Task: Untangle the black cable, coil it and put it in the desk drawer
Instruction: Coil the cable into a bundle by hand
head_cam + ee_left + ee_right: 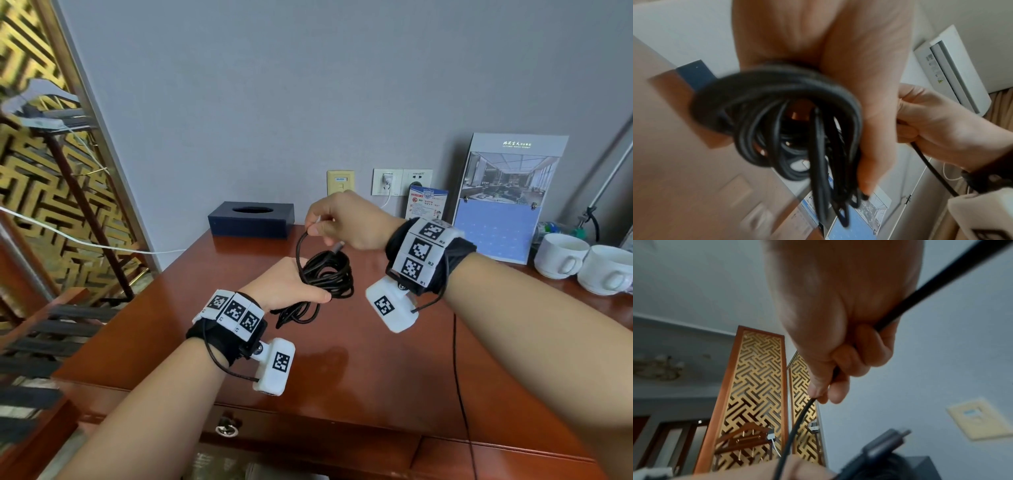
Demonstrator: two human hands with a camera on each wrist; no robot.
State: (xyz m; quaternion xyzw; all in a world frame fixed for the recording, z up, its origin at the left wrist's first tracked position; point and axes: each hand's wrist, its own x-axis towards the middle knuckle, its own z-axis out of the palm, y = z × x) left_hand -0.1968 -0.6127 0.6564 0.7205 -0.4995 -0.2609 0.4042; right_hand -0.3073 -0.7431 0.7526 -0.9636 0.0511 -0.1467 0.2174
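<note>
The black cable [329, 274] is wound into a loose coil held above the red-brown desk [342, 359]. My left hand [291, 284] holds the coil, thumb laid over the loops; the left wrist view shows the coil [777, 113] wrapped round the fingers of this hand [869, 105]. Just above, my right hand [317, 228] pinches a free strand that arcs down into the coil. The cable's metal-tipped plug [337, 246] sticks out under that hand, and shows blurred in the right wrist view [885, 444]. The desk drawer [308, 435] below the front edge is closed, with a ring handle [226, 428].
A dark tissue box [251, 219] stands at the back of the desk. Two white cups [561, 255], a brochure stand [507, 195] and a small card [426, 204] fill the back right. A thin black wire [457, 377] crosses the desk's right side. A gold lattice screen [34, 171] stands left.
</note>
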